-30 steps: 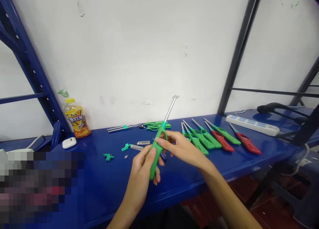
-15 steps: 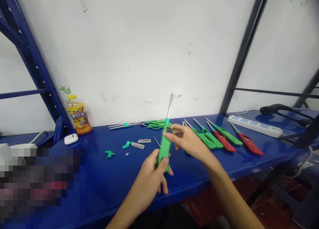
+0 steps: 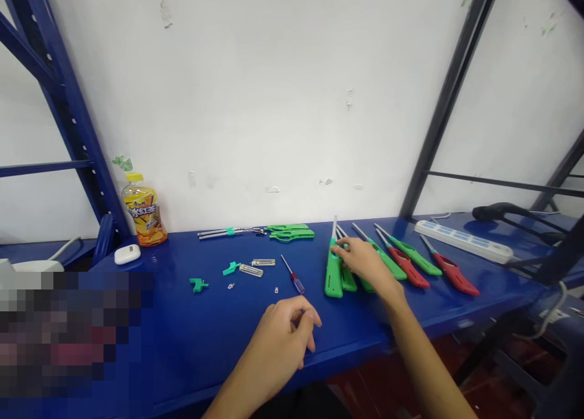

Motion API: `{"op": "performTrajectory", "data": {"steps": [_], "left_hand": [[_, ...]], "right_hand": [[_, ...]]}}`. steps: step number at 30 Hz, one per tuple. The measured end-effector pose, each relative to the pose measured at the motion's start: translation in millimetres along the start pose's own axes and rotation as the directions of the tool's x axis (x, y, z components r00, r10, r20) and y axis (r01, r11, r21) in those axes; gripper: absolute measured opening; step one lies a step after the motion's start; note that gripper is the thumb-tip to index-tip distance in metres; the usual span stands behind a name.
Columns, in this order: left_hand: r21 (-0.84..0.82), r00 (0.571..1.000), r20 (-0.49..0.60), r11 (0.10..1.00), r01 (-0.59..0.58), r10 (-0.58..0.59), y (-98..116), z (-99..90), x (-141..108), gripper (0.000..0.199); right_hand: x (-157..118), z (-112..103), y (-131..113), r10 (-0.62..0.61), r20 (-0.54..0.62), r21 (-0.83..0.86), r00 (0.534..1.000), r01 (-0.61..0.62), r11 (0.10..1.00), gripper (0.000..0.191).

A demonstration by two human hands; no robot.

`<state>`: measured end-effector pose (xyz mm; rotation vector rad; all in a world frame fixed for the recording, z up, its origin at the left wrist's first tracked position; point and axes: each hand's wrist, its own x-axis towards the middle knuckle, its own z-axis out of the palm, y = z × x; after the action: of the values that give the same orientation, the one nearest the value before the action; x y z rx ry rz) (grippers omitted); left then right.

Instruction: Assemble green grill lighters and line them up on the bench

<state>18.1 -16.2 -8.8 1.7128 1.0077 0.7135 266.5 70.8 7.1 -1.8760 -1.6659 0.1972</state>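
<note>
At the left end of the row of lighters, a green long-nosed lighter (image 3: 334, 279) lies on the blue table with its metal tube toward the wall. My right hand (image 3: 362, 261) has thumb and fingers closed on it near its trigger loop and partly covers the green lighters beside it. My left hand (image 3: 289, 325) hangs near the table's front edge, fingers loosely bent and apart, with nothing seen in it. Just beyond it lies a screwdriver (image 3: 297, 283) with a purple and red handle. A tiny pale part (image 3: 276, 290) rests left of the screwdriver.
Green triggers (image 3: 198, 284), clear fuel tanks (image 3: 251, 270), metal tubes (image 3: 228, 232) and green casing halves (image 3: 292, 235) lie left and back. Red lighters (image 3: 456, 274) and a power strip (image 3: 463, 239) are at right. A drink bottle (image 3: 145, 215) and white case (image 3: 127, 254) stand left.
The green lighter went from between both hands down to the table at the row's left end. My left hand let go of it; my right hand moved right with it. The screwdriver is now uncovered.
</note>
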Motion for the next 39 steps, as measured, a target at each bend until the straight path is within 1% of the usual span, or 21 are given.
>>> {"op": "performTrajectory", "data": {"steps": [3, 6, 9, 12, 14, 17, 20, 23, 24, 26, 29, 31, 33, 39], "left_hand": [[0.069, 1.000, 0.008, 0.998, -0.013, 0.012, 1.8, 0.2, -1.8, 0.027], [0.111, 1.000, 0.007, 0.993, -0.030, 0.029, 3.1, -0.5, -2.6, 0.028], [0.114, 0.999, 0.013, 0.993, -0.038, 0.036, 1.8, -0.9, -2.6, 0.026], [0.119, 0.999, 0.013, 0.992, -0.041, 0.039, 0.3, -0.4, -2.4, 0.025], [0.130, 0.999, 0.011, 0.990, -0.046, 0.045, 0.0, 0.3, -2.5, 0.026], [0.164, 0.998, -0.002, 0.984, -0.066, 0.068, 0.3, 1.3, -3.0, 0.028], [0.183, 0.996, -0.009, 0.979, -0.086, 0.089, -0.2, 1.8, -3.7, 0.027], [0.195, 0.996, -0.005, 0.977, -0.090, 0.093, -0.8, 1.4, -3.8, 0.027], [0.204, 0.996, -0.005, 0.975, -0.087, 0.090, -0.8, 1.2, -3.7, 0.028], [0.220, 0.997, -0.003, 0.972, -0.080, 0.083, -0.4, 0.7, -3.1, 0.029], [0.232, 0.996, -0.002, 0.969, -0.084, 0.087, -0.2, 0.5, -2.0, 0.030], [0.242, 0.996, -0.005, 0.967, -0.083, 0.086, -1.1, 0.9, -1.3, 0.030], [0.247, 0.996, 0.002, 0.965, -0.086, 0.088, -2.6, 1.3, -0.8, 0.029], [0.288, 0.996, 0.017, 0.954, -0.088, 0.087, -3.5, 1.8, 0.7, 0.029]], "right_hand": [[-0.2, 3.6, 2.4, -0.018, -0.059, -0.129, 0.998, 0.010, 0.992, 0.036], [-1.6, 3.4, -0.1, -0.061, -0.053, -0.207, 0.997, 0.049, 0.977, 0.035], [-3.9, 2.7, -5.6, -0.137, 0.026, -0.236, 0.990, 0.139, 0.962, 0.027], [-6.8, 5.1, -10.5, -0.196, 0.126, -0.250, 0.972, 0.222, 0.942, 0.016], [-8.4, 8.5, -11.8, -0.212, 0.171, -0.267, 0.962, 0.252, 0.930, 0.015], [-6.7, 13.2, -12.1, -0.222, 0.192, -0.310, 0.956, 0.274, 0.911, 0.018], [8.0, 12.2, -16.4, -0.239, 0.221, -0.352, 0.945, 0.306, 0.885, 0.017], [39.1, 6.3, -29.9, -0.266, 0.251, -0.371, 0.931, 0.346, 0.862, 0.025], [51.2, 5.2, -35.7, -0.282, 0.260, -0.367, 0.923, 0.365, 0.856, 0.029], [73.5, 7.3, -46.3, -0.338, 0.304, -0.333, 0.891, 0.432, 0.838, 0.031], [93.4, 21.0, -52.7, -0.402, 0.376, -0.269, 0.835, 0.513, 0.815, 0.034], [96.1, 31.3, -49.2, -0.423, 0.398, -0.238, 0.814, 0.537, 0.809, 0.036], [93.4, 36.8, -42.0, -0.446, 0.403, -0.208, 0.799, 0.555, 0.806, 0.036], [85.5, 33.0, -23.8, -0.510, 0.439, -0.088, 0.740, 0.600, 0.795, 0.037]]}}
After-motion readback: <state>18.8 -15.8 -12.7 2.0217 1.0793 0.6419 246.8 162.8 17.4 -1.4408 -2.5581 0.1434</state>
